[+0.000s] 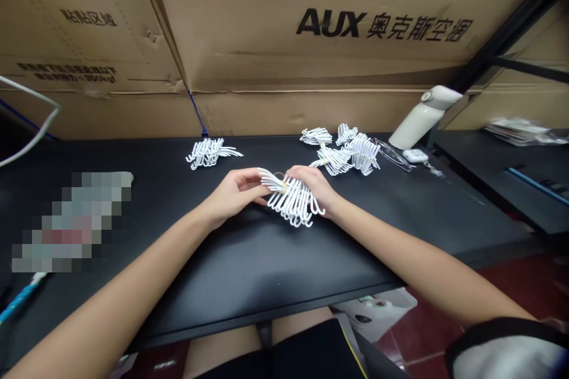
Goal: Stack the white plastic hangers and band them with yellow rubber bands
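Note:
Between my two hands, just above the black tabletop, is a bundle of white hooks (296,201) with bent ends pointing down toward me. A yellowish rubber band (283,186) loops around its upper left part. My left hand (235,194) pinches the straight ends from the left, thumb and fingers closed. My right hand (313,183) wraps the bundle from the right and behind, its fingers partly hidden by the hooks. Another bundle of white hooks (208,153) lies at the back left, and several more hook bundles (335,160) are grouped behind my right hand.
A cream bottle (420,121) leans at the back right, with a white earphone case (415,156) and glasses (391,154) beside it. Cardboard boxes (284,53) wall off the back of the black table (249,266). A blurred-out phone-like object (75,219) with a cable lies left.

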`<state>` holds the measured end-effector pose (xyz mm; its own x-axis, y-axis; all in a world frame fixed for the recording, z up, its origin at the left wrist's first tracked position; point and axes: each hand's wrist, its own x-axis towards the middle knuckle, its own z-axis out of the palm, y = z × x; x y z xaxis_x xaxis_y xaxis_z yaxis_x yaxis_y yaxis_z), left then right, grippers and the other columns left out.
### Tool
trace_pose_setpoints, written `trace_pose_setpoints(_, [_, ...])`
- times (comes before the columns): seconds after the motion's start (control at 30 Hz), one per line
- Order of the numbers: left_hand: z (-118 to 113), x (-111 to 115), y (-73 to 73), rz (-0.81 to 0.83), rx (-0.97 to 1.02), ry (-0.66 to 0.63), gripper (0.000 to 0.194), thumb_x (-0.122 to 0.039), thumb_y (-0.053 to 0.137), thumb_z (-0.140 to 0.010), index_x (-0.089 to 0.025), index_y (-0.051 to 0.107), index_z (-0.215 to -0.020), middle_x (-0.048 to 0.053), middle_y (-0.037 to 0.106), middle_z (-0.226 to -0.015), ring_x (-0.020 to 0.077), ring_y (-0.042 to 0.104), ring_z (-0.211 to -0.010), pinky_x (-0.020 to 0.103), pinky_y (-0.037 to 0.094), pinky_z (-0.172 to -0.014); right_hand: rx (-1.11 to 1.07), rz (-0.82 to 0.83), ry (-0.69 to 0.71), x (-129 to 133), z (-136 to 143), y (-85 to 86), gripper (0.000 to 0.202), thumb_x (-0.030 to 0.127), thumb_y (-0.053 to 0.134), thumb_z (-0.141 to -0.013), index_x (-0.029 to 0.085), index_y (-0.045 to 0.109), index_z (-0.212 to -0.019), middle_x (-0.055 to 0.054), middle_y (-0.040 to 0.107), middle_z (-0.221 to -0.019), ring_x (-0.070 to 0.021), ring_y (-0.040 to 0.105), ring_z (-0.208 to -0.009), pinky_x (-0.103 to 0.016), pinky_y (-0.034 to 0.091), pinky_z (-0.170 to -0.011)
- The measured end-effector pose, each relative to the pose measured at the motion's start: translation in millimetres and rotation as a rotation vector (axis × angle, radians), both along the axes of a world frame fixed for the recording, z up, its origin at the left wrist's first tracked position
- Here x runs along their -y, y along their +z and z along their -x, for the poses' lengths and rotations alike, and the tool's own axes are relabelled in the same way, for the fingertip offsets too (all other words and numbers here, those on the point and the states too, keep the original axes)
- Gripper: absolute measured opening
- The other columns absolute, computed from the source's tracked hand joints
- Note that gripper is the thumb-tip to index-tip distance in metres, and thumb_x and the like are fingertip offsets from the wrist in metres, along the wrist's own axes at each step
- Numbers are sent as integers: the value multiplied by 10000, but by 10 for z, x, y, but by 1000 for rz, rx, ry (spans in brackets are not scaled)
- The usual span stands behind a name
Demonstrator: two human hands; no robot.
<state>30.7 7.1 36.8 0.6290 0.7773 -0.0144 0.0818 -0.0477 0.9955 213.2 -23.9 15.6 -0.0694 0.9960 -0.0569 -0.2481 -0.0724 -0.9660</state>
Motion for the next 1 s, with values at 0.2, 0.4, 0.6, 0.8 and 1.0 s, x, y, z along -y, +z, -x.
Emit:
trace_pose_setpoints(0.2, [4, -10, 12, -47, -8, -36, 292, -292, 683, -725, -144, 653, -975, 81, 680, -950, 205, 633, -891, 327, 528, -808, -27, 7, -112, -7, 13, -21, 253, 333, 685, -648, 154, 536, -547, 43, 496, -502, -81, 436, -453, -212, 335, -448])
trace_pose_setpoints(0.4, [-14, 1, -19, -122, -44, -53, 339, -332, 748, -665, -133, 682, -932, 88, 694, -930, 211, 638, -861, 322, 519, -793, 60, -52, -122, -1, 37, -70, 144, 266, 639, -651, 145, 593, -587, 29, 553, -539, -86, 469, -495, -208, 349, -489])
trace_pose_setpoints(0.6, [-18, -5, -32, -208, -46, -67, 323, -329, 739, -673, -125, 688, -918, 94, 678, -949, 202, 631, -842, 308, 523, -772, 74, -104, -86, -20, 26, -103, 102, 231, 609, -661, 159, 648, -722, 18, 605, -634, -95, 499, -550, -210, 372, -526])
trace_pose_setpoints(0.8, [2, -5, -17, -235, -102, -105, 310, -342, 727, -681, -130, 673, -900, 70, 661, -867, 174, 622, -758, 278, 520, -707, 112, -135, -84, -12, 29, -76, 81, 211, 606, -643, 145, 631, -603, 17, 591, -592, -89, 487, -543, -206, 365, -528])
trace_pose_setpoints(1.0, [14, -4, 1, -213, -152, -130, 257, -314, 721, -689, -135, 602, -828, 33, 631, -776, 146, 591, -709, 250, 478, -664, 172, -186, -48, 2, 36, -54, 90, 214, 620, -642, 147, 601, -586, 8, 609, -619, -101, 521, -573, -222, 401, -570])
